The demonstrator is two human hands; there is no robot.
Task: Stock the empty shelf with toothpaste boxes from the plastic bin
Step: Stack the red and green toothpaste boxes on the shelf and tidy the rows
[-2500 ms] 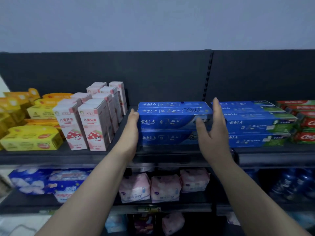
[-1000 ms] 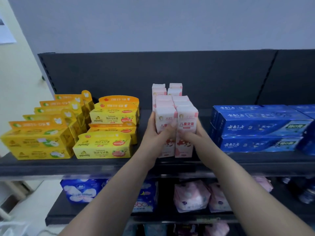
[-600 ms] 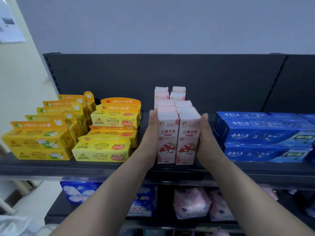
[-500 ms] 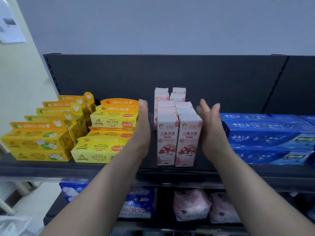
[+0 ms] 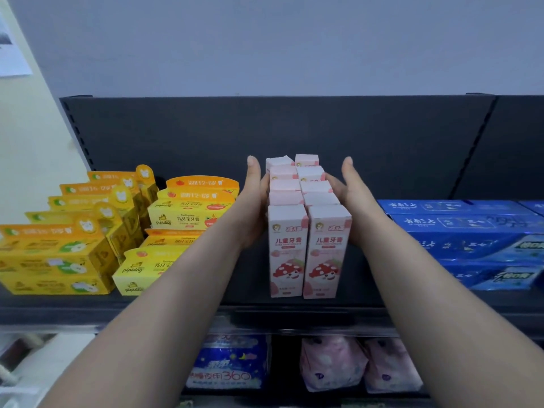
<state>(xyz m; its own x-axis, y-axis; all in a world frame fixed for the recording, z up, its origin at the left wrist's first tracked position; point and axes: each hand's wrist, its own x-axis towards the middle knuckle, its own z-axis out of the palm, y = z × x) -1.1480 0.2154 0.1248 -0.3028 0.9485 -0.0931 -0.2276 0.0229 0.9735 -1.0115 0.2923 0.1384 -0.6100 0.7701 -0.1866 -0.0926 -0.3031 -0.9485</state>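
On the dark shelf [image 5: 88,307] the pink toothpaste boxes [image 5: 306,231] stand upright in 2 files running from the front edge back toward the dark rear panel [image 5: 294,128], the 2 front boxes side by side and touching, each printed with a red mushroom figure. The left hand [image 5: 253,201] lies flat against the left side of the files, fingers [image 5: 253,172] straight and together and pointing toward the rear panel, the palm turned in against the boxes. The right hand [image 5: 350,198] mirrors it on the right side, fingers extended and close together, its inner edge against the rear boxes of the right file. Neither hand curls around a box; both are flat and pressing or resting on the sides of the block, which sits between them. To the left, near but apart from the pink block, yellow toothpaste boxes [image 5: 176,219] lie stacked in several rows, some with orange hang tabs. To the right, blue toothpaste boxes [image 5: 471,237] lie lengthwise in a stack, with a gap of bare shelf between them and the pink files. On the lower shelf [image 5: 294,390] sit a blue-and-white soft pack [image 5: 229,363] and pink soft packs [image 5: 332,366]. A pale wall [image 5: 265,39] rises above the rear panel. The plastic bin is out of view.
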